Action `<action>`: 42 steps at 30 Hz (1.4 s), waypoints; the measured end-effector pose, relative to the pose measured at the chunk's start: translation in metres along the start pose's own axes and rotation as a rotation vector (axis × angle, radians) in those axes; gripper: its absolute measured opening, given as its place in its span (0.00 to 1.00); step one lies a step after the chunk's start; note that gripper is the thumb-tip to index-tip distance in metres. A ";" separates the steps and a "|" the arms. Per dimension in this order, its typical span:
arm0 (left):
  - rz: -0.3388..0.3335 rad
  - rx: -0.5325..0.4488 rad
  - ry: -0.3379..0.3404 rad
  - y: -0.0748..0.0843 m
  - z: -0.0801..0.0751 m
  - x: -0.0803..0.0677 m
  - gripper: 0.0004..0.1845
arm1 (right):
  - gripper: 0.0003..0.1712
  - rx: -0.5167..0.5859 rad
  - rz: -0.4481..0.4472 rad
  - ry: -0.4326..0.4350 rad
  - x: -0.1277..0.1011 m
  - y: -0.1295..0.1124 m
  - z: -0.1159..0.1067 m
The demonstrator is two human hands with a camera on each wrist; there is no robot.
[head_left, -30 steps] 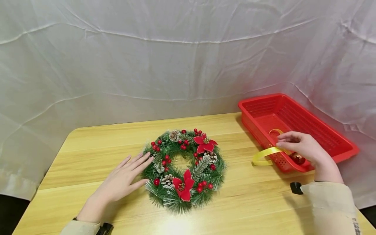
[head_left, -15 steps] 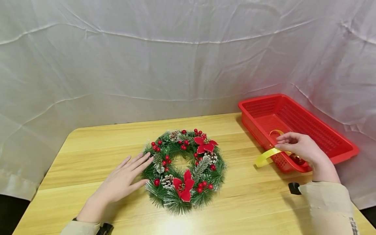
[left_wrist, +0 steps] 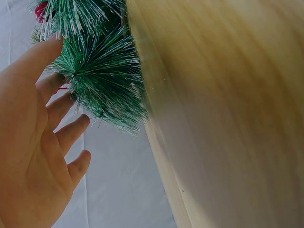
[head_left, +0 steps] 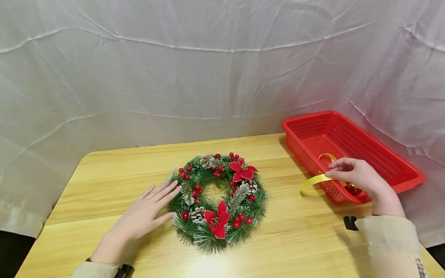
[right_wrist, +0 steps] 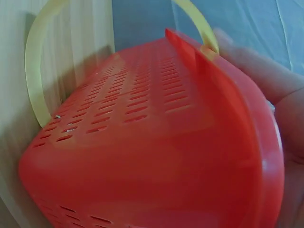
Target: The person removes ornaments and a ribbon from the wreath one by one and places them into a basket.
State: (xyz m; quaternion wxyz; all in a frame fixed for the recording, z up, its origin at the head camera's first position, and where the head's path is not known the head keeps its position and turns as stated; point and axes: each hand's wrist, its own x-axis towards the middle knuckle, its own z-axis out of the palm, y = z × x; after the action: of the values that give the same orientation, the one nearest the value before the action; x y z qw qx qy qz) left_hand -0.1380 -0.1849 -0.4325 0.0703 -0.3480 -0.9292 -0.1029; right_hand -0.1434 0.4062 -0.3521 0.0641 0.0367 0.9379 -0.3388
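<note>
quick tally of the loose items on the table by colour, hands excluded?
Green: 1, the wreath
Red: 2, the basket and a small red ball in it, under the right hand
Yellow: 1, the ribbon
Black: 1, a small object by the right sleeve
Total: 5

Left hand (left_wrist: 33,142) fingertips touch wreath (left_wrist: 102,90) (frosted needles) on table (left_wrist: 228,114).

The wreath (head_left: 218,202) lies on the counter (head_left: 288,239). The basket (head_left: 379,154) sits right of the wreath. A ribbon (head_left: 313,184) hangs over the basket's near wall.
</note>
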 end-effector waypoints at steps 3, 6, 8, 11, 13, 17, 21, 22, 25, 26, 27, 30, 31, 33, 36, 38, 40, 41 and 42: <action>-0.001 -0.005 0.000 0.000 0.000 0.000 0.37 | 0.34 -0.043 -0.016 0.006 0.001 -0.001 0.002; -0.002 -0.008 0.001 0.000 0.000 0.000 0.37 | 0.33 -0.055 -0.015 0.010 0.001 -0.002 0.002; -0.003 -0.009 0.000 0.000 0.000 0.000 0.37 | 0.33 -0.039 -0.003 0.006 0.000 -0.003 0.002; -0.003 -0.010 -0.001 0.000 -0.001 0.000 0.37 | 0.33 -0.023 0.015 -0.002 -0.001 -0.003 -0.001; -0.003 -0.010 -0.002 0.000 -0.001 0.000 0.37 | 0.32 -0.013 0.019 -0.005 -0.002 -0.001 -0.002; -0.005 -0.008 -0.003 0.000 0.000 0.000 0.37 | 0.29 0.023 0.004 0.024 -0.003 0.001 -0.005; -0.003 -0.005 -0.002 -0.001 0.001 0.000 0.37 | 0.28 0.049 0.003 0.142 -0.004 0.005 -0.008; -0.003 -0.004 -0.002 -0.001 0.001 0.000 0.37 | 0.28 0.052 0.012 0.181 -0.004 0.006 -0.009; -0.003 -0.003 -0.004 -0.001 0.000 0.000 0.37 | 0.27 0.085 0.043 0.306 -0.006 0.010 -0.014; -0.003 -0.004 -0.005 -0.001 0.000 0.000 0.37 | 0.26 0.115 0.062 0.344 -0.007 0.012 -0.016; -0.003 -0.004 -0.004 -0.001 0.000 0.000 0.37 | 0.24 0.153 0.082 0.384 -0.007 0.013 -0.018; -0.003 -0.005 -0.003 -0.001 0.000 0.000 0.38 | 0.13 0.303 0.130 0.505 -0.011 0.015 -0.023; -0.003 -0.004 -0.003 -0.001 0.000 0.001 0.38 | 0.09 0.360 0.149 0.544 -0.011 0.015 -0.025; -0.003 -0.004 -0.002 -0.001 0.000 0.001 0.38 | 0.06 0.449 0.194 0.622 -0.012 0.016 -0.028; -0.002 -0.004 -0.004 -0.001 0.001 0.001 0.38 | 0.12 0.523 0.284 0.724 -0.012 0.019 -0.031; -0.001 -0.002 -0.005 -0.001 0.001 0.000 0.37 | 0.13 0.521 0.344 0.784 -0.013 0.021 -0.033; -0.001 0.000 -0.006 -0.002 0.001 0.000 0.37 | 0.13 0.497 0.383 0.820 -0.014 0.023 -0.034; -0.001 -0.002 -0.006 -0.002 0.001 0.000 0.37 | 0.14 0.498 0.390 0.834 -0.015 0.024 -0.034; 0.000 -0.002 -0.005 -0.002 0.001 0.000 0.37 | 0.14 0.498 0.392 0.843 -0.016 0.025 -0.035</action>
State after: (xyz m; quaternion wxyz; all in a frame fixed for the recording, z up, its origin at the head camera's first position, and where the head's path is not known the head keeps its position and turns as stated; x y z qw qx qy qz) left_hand -0.1394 -0.1856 -0.4341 0.0675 -0.3481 -0.9294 -0.1028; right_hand -0.1283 0.4470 -0.3391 -0.2671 0.3585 0.7490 -0.4891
